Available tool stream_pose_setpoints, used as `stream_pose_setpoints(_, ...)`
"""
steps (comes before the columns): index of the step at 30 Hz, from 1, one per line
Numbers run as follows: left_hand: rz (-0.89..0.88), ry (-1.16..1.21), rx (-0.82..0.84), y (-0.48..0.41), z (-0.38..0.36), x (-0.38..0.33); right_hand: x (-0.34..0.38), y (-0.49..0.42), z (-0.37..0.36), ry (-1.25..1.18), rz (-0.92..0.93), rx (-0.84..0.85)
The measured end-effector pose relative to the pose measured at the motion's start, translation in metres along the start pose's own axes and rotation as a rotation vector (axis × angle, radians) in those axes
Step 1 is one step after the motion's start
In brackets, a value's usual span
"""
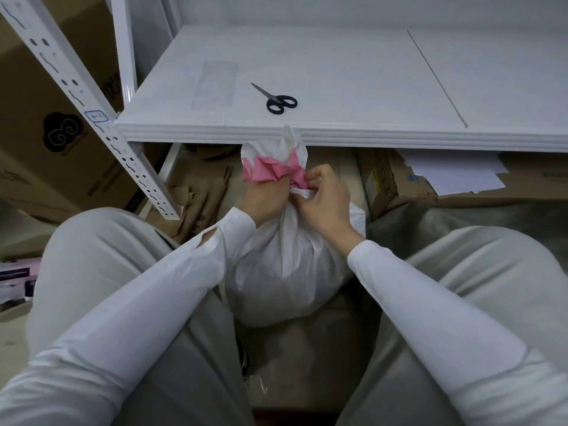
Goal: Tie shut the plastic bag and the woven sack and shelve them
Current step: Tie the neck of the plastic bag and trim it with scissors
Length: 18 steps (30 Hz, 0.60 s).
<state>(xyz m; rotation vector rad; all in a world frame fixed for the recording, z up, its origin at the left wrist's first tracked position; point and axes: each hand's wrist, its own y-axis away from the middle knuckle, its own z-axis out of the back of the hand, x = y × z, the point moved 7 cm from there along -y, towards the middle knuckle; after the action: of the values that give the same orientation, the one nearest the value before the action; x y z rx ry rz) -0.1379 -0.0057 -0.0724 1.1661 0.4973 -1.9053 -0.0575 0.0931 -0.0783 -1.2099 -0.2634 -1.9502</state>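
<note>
Centrally, plastic bag [285, 272] neck between left hand [265, 196] and right hand [326, 202].

Black-handled scissors [276, 99] on shelf board [353, 72] near front edge, blades closed. Clear plastic sleeve [215, 84] flat, just left of them. Cardboard boxes [40, 118] beyond left edge. White paper sheets [455, 173] beneath board, right.

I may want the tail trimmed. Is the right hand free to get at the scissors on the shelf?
Not just now, probably: the right hand pinches the plastic bag at its neck. The scissors lie unobstructed on the shelf above, so letting go should suffice.
</note>
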Motion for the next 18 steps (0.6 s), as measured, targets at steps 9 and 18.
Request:
stream_pose_setpoints(9,0.120,0.029,0.218,0.002,-0.013,0.027,-0.031,-0.004,-0.022,0.030,-0.055,0.114)
stream_pose_setpoints(18,0.023,0.069,0.298,-0.001,0.005,0.023,-0.025,-0.021,-0.001,-0.205,-0.123,0.243)
